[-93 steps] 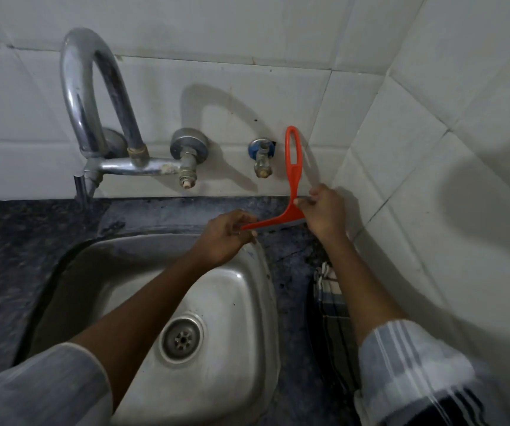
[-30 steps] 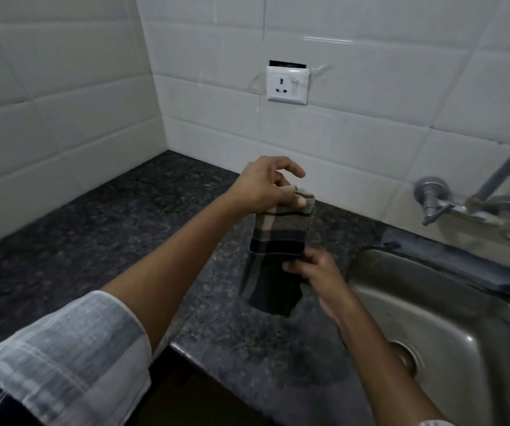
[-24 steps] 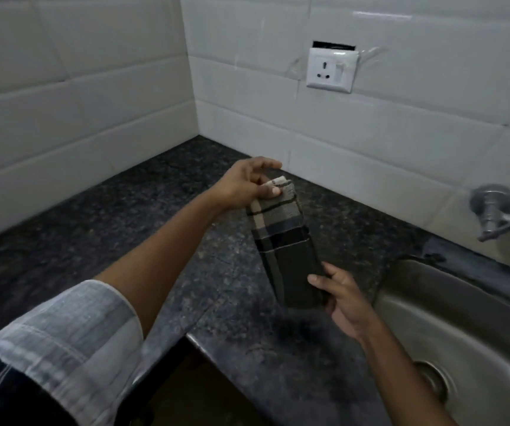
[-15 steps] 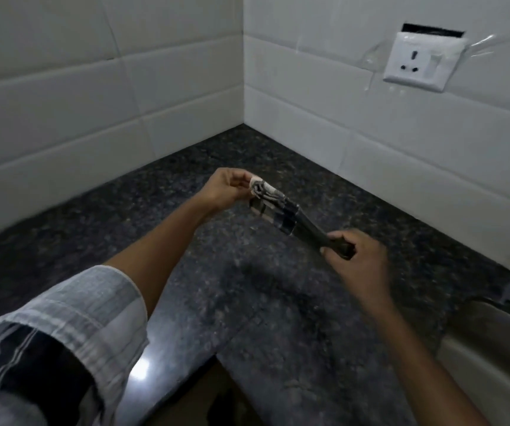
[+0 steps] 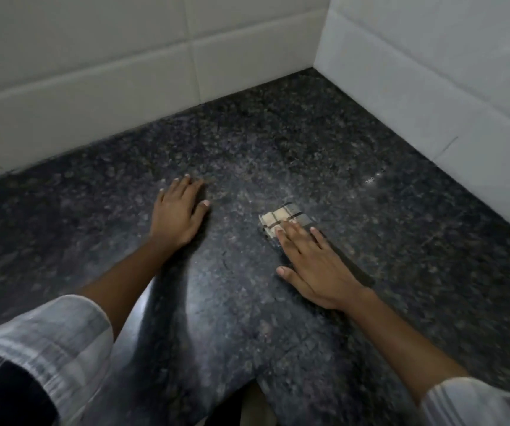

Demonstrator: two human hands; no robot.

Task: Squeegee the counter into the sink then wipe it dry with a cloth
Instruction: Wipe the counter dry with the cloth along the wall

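A folded checked cloth [image 5: 284, 217], beige and dark, lies flat on the dark speckled granite counter [image 5: 278, 142]. My right hand [image 5: 312, 265] presses flat on its near part, fingers stretched out, so most of the cloth is hidden under the palm. My left hand [image 5: 180, 213] rests palm down on the bare counter to the left, fingers slightly apart, holding nothing. The sink and the squeegee are out of view.
White tiled walls [image 5: 124, 56] meet in a corner at the back right [image 5: 321, 63]. The counter's front edge has a notch near the bottom middle [image 5: 247, 401]. A wet sheen shows on the granite between my forearms [image 5: 210, 302].
The cloth, held stretched in the air between both hands, now lies on the counter under my right hand. My left hand has let go and rests on the counter. The view has swung left, away from the sink.
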